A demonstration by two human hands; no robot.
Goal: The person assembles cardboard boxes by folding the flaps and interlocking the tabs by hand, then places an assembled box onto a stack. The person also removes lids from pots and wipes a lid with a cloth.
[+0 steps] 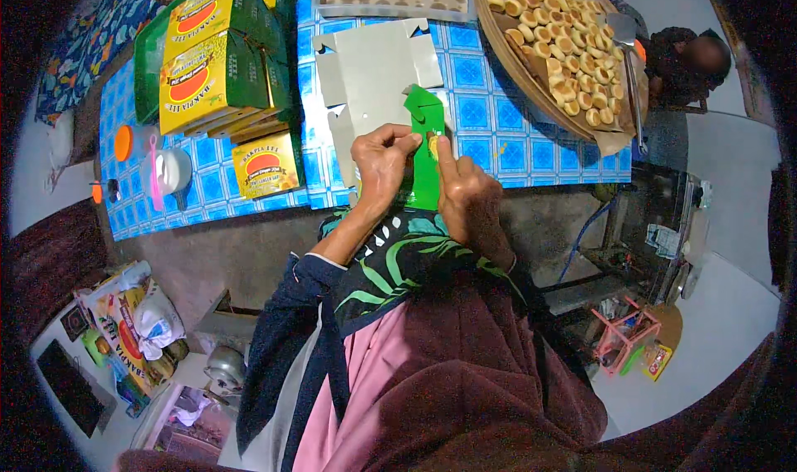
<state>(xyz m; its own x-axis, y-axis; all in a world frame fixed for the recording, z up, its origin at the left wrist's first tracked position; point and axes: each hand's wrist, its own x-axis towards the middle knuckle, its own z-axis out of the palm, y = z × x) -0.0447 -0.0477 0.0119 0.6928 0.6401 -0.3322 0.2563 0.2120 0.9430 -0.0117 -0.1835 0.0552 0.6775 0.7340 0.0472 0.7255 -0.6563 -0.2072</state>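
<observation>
A flattened cardboard box [378,69] lies grey inside up at the front edge of the table, its small flaps spread. Along its right side a green printed box panel [427,177] is turned up, with a small yellow mark on it. My left hand [382,163] is closed, thumb and fingers pinched together at the panel's left edge. On the other side, my right hand [470,191] presses its index finger against the panel near the yellow mark, the other fingers curled in. The fingers' undersides are hidden.
Stacked yellow and green boxes [207,82] stand left, beside a green crate [148,90]. Another box [267,166] and a white container [173,171] sit nearer. Far right is a round tray [501,53] of small baked buns; behind, a pale tray [390,11]. A person [685,61] is beyond.
</observation>
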